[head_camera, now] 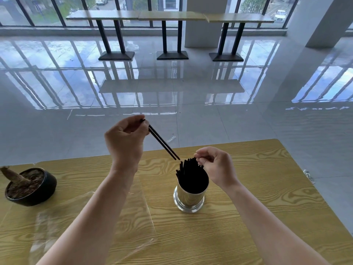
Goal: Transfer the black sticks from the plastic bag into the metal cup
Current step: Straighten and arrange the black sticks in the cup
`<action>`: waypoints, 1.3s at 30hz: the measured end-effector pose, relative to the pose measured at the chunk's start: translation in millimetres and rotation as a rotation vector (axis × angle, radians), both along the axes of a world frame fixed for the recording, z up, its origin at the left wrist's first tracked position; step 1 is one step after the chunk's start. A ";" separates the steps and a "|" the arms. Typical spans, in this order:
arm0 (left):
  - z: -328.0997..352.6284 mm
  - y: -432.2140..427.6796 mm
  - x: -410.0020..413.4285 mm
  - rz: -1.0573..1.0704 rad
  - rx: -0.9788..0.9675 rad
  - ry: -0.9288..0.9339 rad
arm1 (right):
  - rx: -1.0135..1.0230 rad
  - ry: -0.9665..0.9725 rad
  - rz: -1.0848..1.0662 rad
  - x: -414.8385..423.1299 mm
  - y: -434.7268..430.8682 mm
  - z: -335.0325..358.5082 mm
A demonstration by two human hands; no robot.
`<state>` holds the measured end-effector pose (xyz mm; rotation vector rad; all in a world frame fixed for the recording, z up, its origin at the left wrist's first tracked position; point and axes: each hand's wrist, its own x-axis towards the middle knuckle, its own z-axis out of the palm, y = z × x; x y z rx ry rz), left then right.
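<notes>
The wood-grain surface (257, 188) fills the lower half of the frame. On it, at lower left, a clear plastic bag (139, 213) lies flat. We see no sticks in it, and we judge it to be empty or nearly so. It is limp and slick, and it needs no further handling.

The metal cup (189, 199) stands upright at lower centre, just right of the bag. It is rigid and polished, and we judge it stable on its flared base. A dense bundle of black sticks (191, 169) stands in it, the tops fanning above the rim.

The left hand (126, 136), at centre left, pinches two more sticks (162, 142) by their upper ends. Their lower tips hang just above the bundle. We judge the sticks light, stiff, thin and smooth. Hold them near one end and lower them steeply, because a loose pinch may let them slide.

The right hand (215, 165) is curled at the tops of the bundle. We cannot tell whether it pinches a stick or only touches.

No brand, label or legible writing appears on any item.
</notes>
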<state>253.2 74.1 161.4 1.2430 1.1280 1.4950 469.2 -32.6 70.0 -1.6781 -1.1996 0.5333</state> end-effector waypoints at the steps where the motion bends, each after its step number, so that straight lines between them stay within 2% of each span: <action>1: 1.4 0.3 -4.1 0.017 -0.001 -0.023 | -0.002 0.014 -0.010 0.6 -1.3 -0.4; 7: 5.5 -6.4 -17.0 0.071 -0.037 -0.134 | -0.045 0.007 -0.055 -1.1 -11.0 1.8; 9: 7.2 -9.0 -19.4 0.067 -0.069 -0.236 | -0.040 0.013 -0.055 -5.2 -15.1 5.6; 13: 5.5 -15.0 -21.8 0.033 -0.241 -0.499 | -0.026 0.163 -0.022 -21.3 -22.3 14.0; 15: -0.8 -20.3 -19.4 0.005 -0.341 -0.593 | -0.007 0.335 0.025 -31.0 -23.3 20.5; 19: -19.4 -30.6 -14.9 -0.006 -0.475 -0.686 | 0.062 0.908 0.092 -43.4 -22.8 40.9; 21: -29.0 -34.6 -13.6 0.016 -0.511 -0.696 | 0.121 1.034 0.046 -46.7 -22.9 48.2; 28: -58.3 -53.4 -2.1 -0.031 -0.655 -0.619 | 0.275 0.844 -0.120 -47.8 -25.6 70.2; 33: -65.2 -71.3 18.0 -0.138 -0.680 -0.583 | 0.397 0.520 -0.186 -34.4 -29.6 89.5; 35: -71.9 -77.2 18.6 -0.163 -0.612 -0.431 | 0.414 0.360 -0.193 -24.2 -33.1 96.4; 39: -95.4 -85.2 10.1 -0.170 -0.496 0.061 | 0.312 0.038 -0.181 4.7 -43.9 105.3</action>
